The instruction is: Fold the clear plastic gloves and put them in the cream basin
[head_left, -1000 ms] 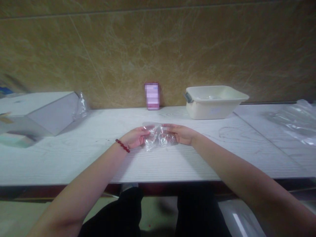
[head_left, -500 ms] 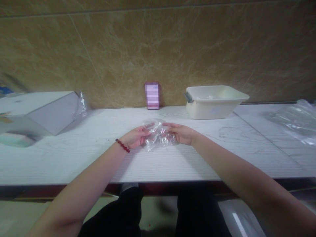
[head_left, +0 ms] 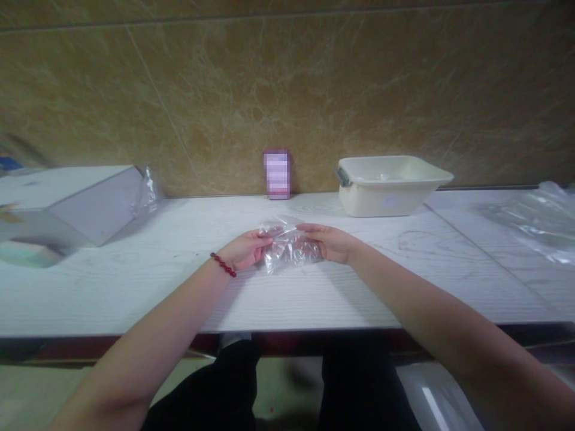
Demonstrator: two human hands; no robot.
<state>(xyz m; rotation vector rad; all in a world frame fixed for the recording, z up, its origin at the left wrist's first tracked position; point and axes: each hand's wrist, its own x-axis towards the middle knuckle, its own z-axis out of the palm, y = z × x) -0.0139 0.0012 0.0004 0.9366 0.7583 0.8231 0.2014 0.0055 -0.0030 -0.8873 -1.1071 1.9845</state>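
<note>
Between my two hands, just above the middle of the table, is a crinkled clear plastic bag (head_left: 290,248). My left hand (head_left: 249,248), with a red bead bracelet (head_left: 223,264) at its wrist, pinches the bag's left side between thumb and fingers. The right side of the bag is gripped by my right hand (head_left: 332,242), its fingers partly behind the film. Whether anything lies inside the bag I cannot make out.
A cream plastic bin (head_left: 381,200) with a grey handle stands at the back right. A phone-like screen (head_left: 277,175) leans on the tiled wall. To the left is a white box (head_left: 94,209); more clear plastic (head_left: 539,218) lies far right on the white table (head_left: 148,299).
The bag's film has shifted between my hands: its middle now looks flatter and more spread, where before it was bunched with a gap. Both hands have hardly moved.
</note>
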